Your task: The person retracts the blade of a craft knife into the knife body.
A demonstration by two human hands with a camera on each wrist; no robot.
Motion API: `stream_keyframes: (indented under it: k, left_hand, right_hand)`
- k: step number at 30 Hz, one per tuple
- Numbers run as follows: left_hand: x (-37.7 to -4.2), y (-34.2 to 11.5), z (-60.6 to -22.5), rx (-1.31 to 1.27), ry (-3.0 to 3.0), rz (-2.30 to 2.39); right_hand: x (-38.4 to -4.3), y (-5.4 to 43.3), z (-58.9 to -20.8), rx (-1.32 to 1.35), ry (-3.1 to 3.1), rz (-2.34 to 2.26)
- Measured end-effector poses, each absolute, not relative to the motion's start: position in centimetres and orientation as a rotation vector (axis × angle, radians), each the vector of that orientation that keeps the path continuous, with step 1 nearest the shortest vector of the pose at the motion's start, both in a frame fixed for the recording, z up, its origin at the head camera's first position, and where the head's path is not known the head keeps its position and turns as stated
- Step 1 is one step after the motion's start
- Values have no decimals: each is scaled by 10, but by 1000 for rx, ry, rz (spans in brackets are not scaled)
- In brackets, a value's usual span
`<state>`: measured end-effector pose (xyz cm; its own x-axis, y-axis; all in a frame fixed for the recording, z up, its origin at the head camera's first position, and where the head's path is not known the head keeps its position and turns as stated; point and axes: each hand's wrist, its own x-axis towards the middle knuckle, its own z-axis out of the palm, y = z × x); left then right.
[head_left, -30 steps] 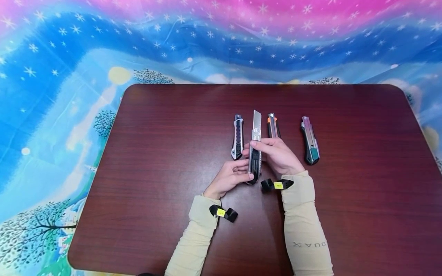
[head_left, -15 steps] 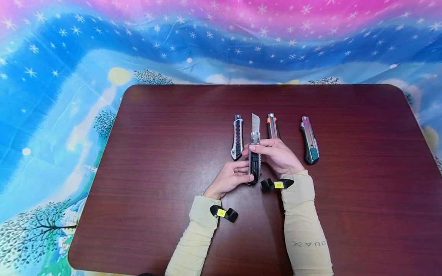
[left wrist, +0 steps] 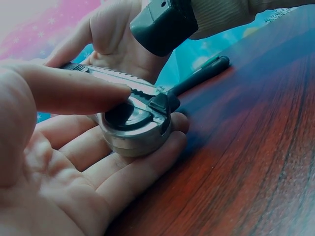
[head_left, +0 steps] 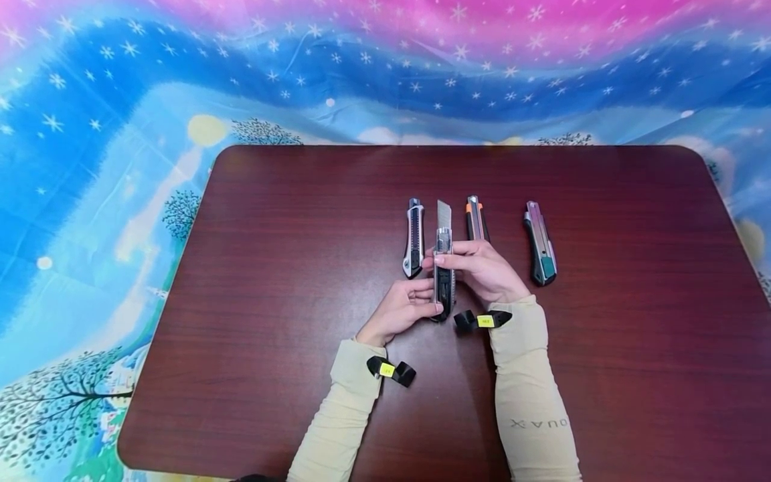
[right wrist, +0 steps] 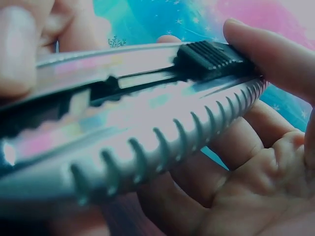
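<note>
A silver and black utility knife (head_left: 444, 284) is held by both hands over the table, its wide blade (head_left: 444, 215) out and pointing away from me. My left hand (head_left: 399, 311) pinches the rear end, thumb on top and fingers beneath, as the left wrist view shows at the rounded butt (left wrist: 133, 135). Farther up, my right hand (head_left: 490, 271) grips the handle from the right. Its thumb (right wrist: 268, 56) lies at the ribbed black slider (right wrist: 211, 59), with the fingers under the ridged side. The blade is out of sight in both wrist views.
On the dark red table (head_left: 271, 301), a grey and black utility knife (head_left: 414, 237) lies left of the held one. An orange and black one (head_left: 476, 217) is partly hidden behind my right hand. A teal and black one (head_left: 541, 244) lies farther right. A printed cloth (head_left: 361, 67) hangs behind.
My right thumb has slid a little toward the rear of the knife. The blade tip stands slightly lower and less of the blade shows. My left hand has hardly moved.
</note>
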<state>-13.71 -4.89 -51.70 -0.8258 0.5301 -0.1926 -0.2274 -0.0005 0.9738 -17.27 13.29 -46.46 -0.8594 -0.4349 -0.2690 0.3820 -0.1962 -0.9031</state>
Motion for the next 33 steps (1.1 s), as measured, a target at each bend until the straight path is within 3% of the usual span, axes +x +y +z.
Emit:
stream_keyframes:
  k: [33]
  left_hand:
    - [-136, -52, -516, 271, 1674, 1953]
  right_hand:
    - [-177, 124, -472, -3, 1620, -2095]
